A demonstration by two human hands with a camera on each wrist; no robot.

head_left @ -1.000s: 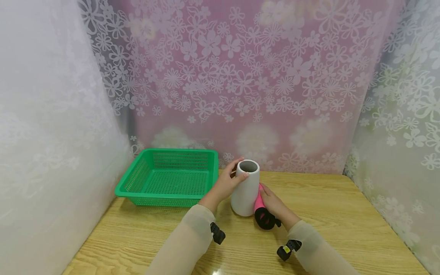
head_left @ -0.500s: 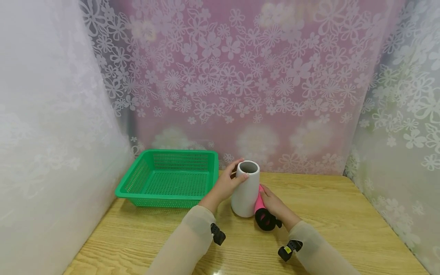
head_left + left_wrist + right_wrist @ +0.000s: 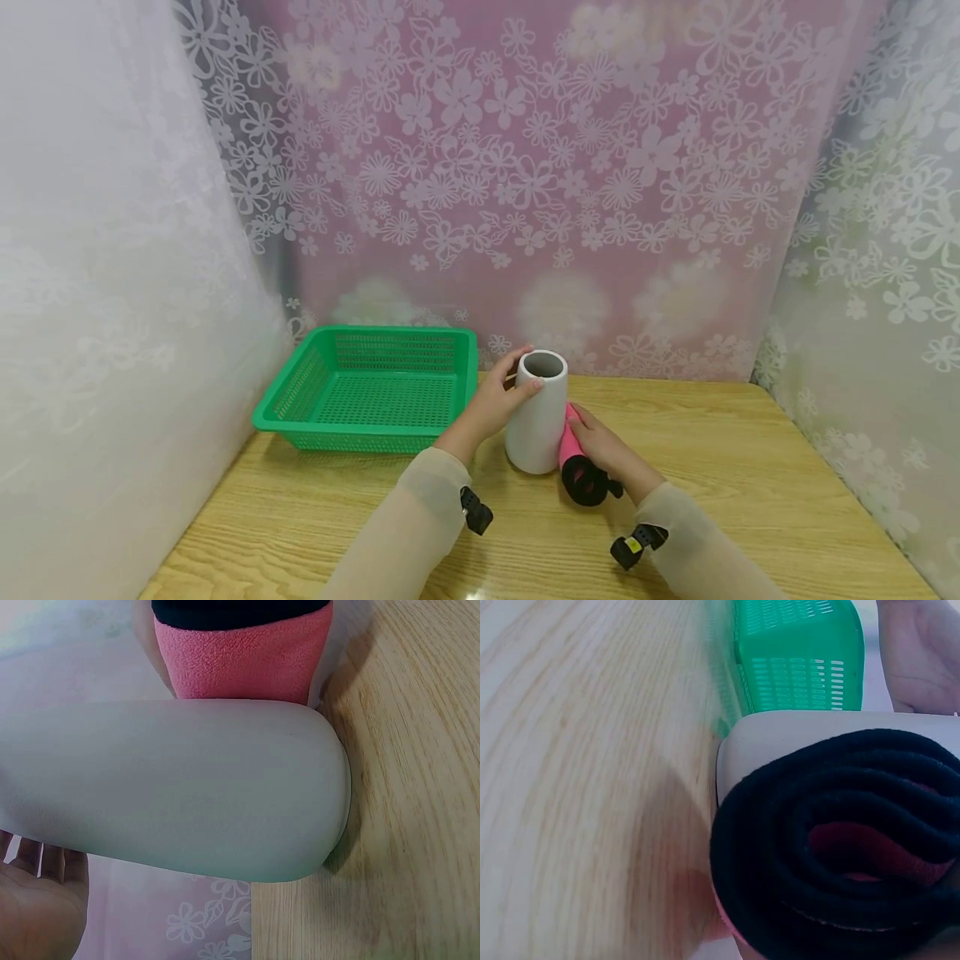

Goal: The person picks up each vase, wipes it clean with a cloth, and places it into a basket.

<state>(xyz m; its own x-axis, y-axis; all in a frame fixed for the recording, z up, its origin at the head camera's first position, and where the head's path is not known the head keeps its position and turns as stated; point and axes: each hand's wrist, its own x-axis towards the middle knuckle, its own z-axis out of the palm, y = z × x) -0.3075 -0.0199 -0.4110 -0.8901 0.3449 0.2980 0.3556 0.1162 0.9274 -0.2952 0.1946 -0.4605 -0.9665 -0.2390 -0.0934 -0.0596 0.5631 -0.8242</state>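
Note:
A tall white vase [image 3: 536, 425] stands upright on the wooden table, its grey hollow [image 3: 543, 364] facing up. My left hand [image 3: 495, 400] grips it near the rim, thumb in front and fingers round the far left side. Against the vase's right side leans a rolled-up piece of pink fleece [image 3: 571, 442] with a thick black border, which my right hand [image 3: 600, 437] holds. The right wrist view looks into the coiled black end [image 3: 840, 847] of the roll, with pink inside it. In the left wrist view the pink fleece [image 3: 244, 660] lies right at the vase wall [image 3: 180, 787].
A green perforated plastic basket [image 3: 367, 429] sits at the back left of the wooden table [image 3: 720, 475], just beyond my left forearm. Behind the table hangs a pink flowered curtain [image 3: 510, 208], with pale sheets at both sides. Both wrists wear black strapped cameras.
My right hand and the rolled fleece have shifted slightly right and toward me, the black end turning out a little from the vase. The left hand and vase have hardly moved.

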